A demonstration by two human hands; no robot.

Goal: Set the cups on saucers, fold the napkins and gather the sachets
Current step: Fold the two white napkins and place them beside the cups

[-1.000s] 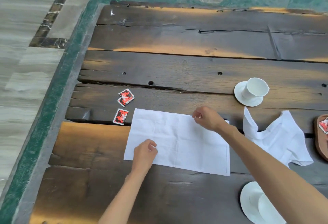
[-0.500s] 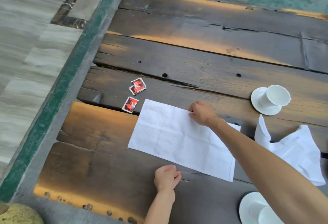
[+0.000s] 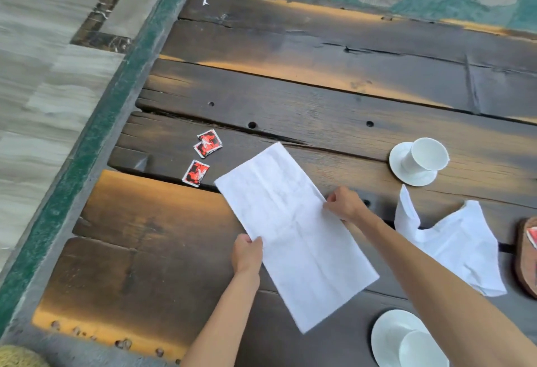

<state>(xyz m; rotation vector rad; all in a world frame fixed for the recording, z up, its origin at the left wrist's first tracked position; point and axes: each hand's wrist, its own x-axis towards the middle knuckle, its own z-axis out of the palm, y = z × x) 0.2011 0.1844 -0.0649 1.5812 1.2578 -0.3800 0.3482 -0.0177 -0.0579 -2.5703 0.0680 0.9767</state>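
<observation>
A white napkin (image 3: 293, 235), folded to a long rectangle, lies diagonally on the dark wooden table (image 3: 290, 99). My left hand (image 3: 247, 253) pinches its left long edge and my right hand (image 3: 344, 203) pinches its right long edge. A second white napkin (image 3: 453, 246) lies crumpled to the right. Three red sachets (image 3: 205, 154) lie left of the flat napkin. A white cup on its saucer (image 3: 418, 161) stands at the far right. Another cup on a saucer (image 3: 406, 340) sits at the bottom right, partly behind my right forearm.
A brown wooden tray (image 3: 526, 262) holding a red sachet is cut off at the right edge. The table's left edge borders a green and grey floor strip (image 3: 87, 148). Deep gaps and holes run between the planks.
The napkin has been turned from lying crosswise to lying diagonally. My left hand moved back up from the table's near part and took hold of the napkin's left edge.
</observation>
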